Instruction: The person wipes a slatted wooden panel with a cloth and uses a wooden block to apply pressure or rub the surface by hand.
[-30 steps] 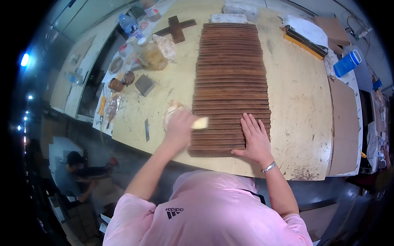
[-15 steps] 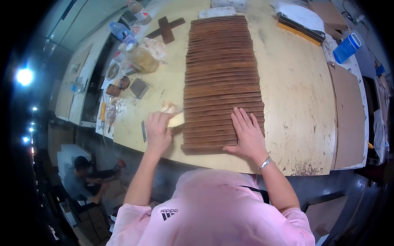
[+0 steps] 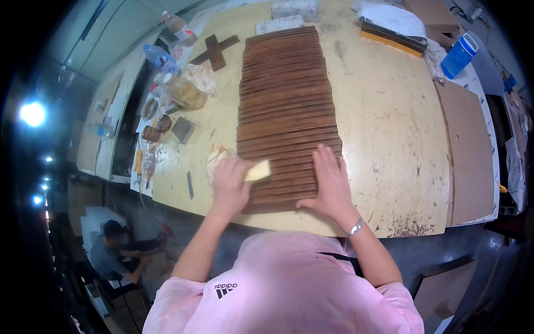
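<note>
A row of narrow dark brown wooden strips (image 3: 286, 94), laid edge to edge, runs lengthwise away from me on the pale worktable. My left hand (image 3: 231, 181) is closed around a pale yellow sponge-like block (image 3: 258, 171), whose free end lies over the near left part of the strips. Stretched fingers and a spread thumb show on my right hand (image 3: 332, 186), which rests against the near right edge of the strips. Beside my left hand lies a crumpled cream cloth (image 3: 216, 158), partly hidden by it.
Plastic bottles (image 3: 162, 58), a jar of amber liquid (image 3: 186, 92) and a dark square plate (image 3: 183, 129) stand or lie at left. Two crossed wooden pieces (image 3: 215, 51) lie beyond. A blue container (image 3: 459, 55) stands far right. A person (image 3: 119, 250) sits low at left.
My left hand has moved right with the yellow block, from beside the strips to over their near left part. My right hand stays at the right edge. The whole view has shifted slightly.
</note>
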A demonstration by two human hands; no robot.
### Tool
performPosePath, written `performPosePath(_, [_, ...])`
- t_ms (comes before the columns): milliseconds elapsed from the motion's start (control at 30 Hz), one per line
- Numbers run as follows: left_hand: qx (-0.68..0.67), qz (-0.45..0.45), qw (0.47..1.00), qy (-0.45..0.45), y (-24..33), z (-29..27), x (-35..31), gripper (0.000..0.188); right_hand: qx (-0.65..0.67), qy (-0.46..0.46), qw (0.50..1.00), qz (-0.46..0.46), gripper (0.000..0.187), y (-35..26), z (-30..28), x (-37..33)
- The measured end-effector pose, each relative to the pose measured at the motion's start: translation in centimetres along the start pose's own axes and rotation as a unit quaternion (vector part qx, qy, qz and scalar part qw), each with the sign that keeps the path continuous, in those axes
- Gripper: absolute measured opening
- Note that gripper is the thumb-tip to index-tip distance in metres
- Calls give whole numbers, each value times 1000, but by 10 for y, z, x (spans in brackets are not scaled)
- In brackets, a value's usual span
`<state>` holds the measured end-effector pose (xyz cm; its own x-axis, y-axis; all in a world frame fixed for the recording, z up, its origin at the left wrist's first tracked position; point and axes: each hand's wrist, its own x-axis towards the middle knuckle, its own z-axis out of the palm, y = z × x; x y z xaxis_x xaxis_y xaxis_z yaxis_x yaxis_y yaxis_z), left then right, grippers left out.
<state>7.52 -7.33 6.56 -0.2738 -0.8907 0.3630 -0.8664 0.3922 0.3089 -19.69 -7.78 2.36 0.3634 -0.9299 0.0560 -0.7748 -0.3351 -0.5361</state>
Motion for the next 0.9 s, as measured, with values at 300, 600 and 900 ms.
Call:
performPosePath(300, [-42,-3,999,2,32,35,34,41,155,-5,982,110,136,63,15,-45])
performPosePath(600, [93,-1,995,-26,7,30,9,43,143,14,985,97,130,67,25,-37])
performPosePath(900, [84,23,996,-35,45,51,37,42,139,15,986,93,129,69,24,-38])
